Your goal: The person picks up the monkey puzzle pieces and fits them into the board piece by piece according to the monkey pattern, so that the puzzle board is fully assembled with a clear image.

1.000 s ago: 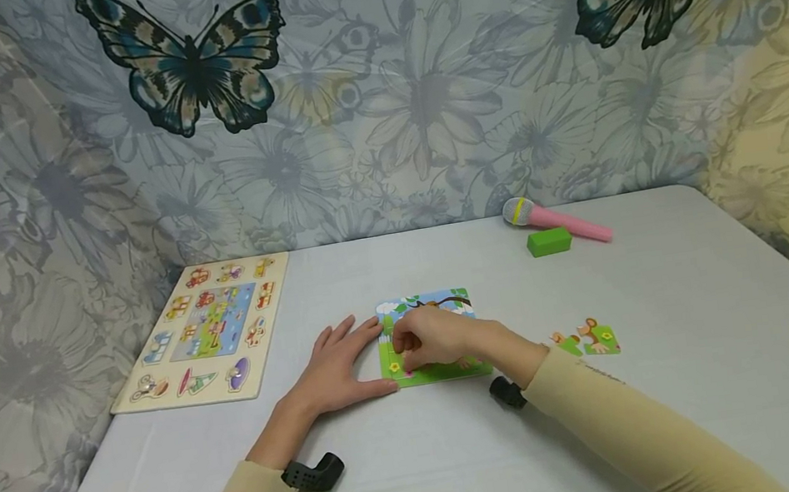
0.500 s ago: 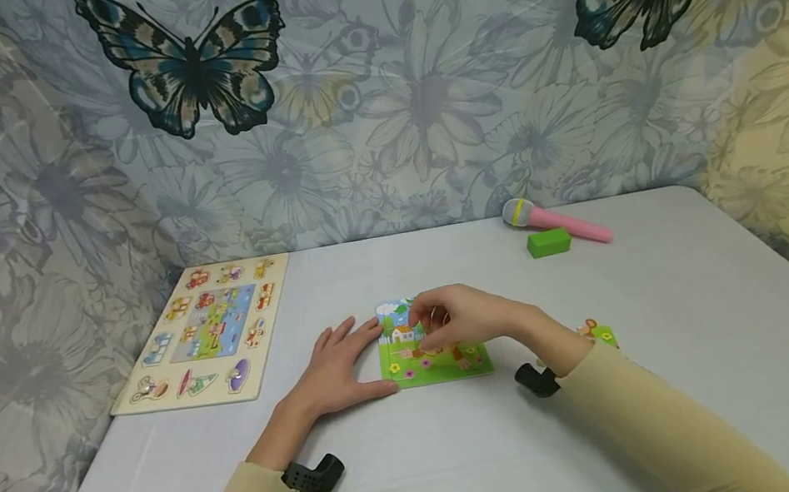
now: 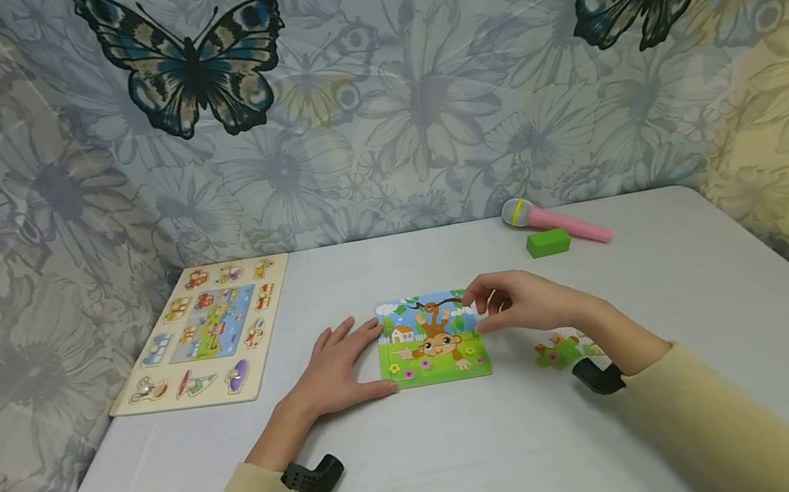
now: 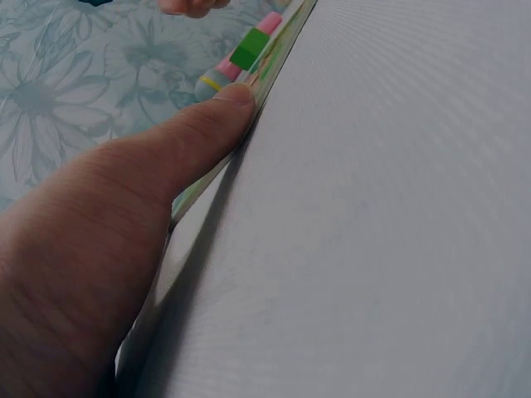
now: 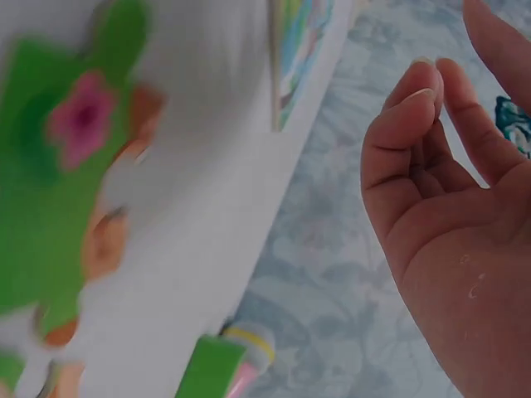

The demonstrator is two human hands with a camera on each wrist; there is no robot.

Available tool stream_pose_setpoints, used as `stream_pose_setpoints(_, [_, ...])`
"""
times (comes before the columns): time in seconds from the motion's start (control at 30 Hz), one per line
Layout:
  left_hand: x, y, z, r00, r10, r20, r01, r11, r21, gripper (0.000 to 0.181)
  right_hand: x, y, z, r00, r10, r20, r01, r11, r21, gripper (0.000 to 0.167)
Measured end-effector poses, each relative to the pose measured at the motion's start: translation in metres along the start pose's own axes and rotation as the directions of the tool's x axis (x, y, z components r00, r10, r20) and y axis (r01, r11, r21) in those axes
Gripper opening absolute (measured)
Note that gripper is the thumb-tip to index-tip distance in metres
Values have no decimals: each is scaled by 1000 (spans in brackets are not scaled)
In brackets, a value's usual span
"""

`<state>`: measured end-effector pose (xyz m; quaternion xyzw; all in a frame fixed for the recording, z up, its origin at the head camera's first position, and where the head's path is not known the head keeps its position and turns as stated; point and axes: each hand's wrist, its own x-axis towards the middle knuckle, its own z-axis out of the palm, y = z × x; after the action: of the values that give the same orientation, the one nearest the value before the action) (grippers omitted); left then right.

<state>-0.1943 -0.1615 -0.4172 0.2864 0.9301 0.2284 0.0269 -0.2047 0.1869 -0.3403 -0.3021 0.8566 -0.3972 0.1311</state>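
Note:
A small puzzle board (image 3: 426,363) with a monkey hanging from a branch lies mid-table in the head view. Along its left edge rests my left hand (image 3: 333,376), fingers spread and straight, with fingertips and thumb touching the board. The left thumb (image 4: 191,137) lies against the board's edge in the left wrist view. Over the board's right edge hovers my right hand (image 3: 523,299), its fingers loosely bent and holding nothing. Loose puzzle pieces (image 3: 559,351) lie right of the board, partly hidden by the right wrist. A green puzzle piece (image 5: 41,182) with a pink flower looms blurred in the right wrist view.
A larger wooden puzzle board (image 3: 190,384) with several small pictures lies at the table's left. A pink toy microphone (image 3: 561,221) and a green block (image 3: 548,242) lie at the back right. Patterned cloth (image 3: 424,132) hangs behind the white table (image 3: 411,471).
My right hand has moved right, from over the monkey puzzle to its right edge, uncovering the picture. My left hand has stayed at the board's left edge.

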Motion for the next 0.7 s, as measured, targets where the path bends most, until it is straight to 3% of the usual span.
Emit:
stream_pose_setpoints(0.4, [-2,-1,0,1000,-1,-9,1,1000,-5,93,-45,24,-17,991,128,48,-127,992,-18,36])
stream_pose_setpoints(0.7, [0,-1,1,1000,4,-4,-4,1000,5,93,-66,38,-22,989,139,47,-136,988,-67,35])
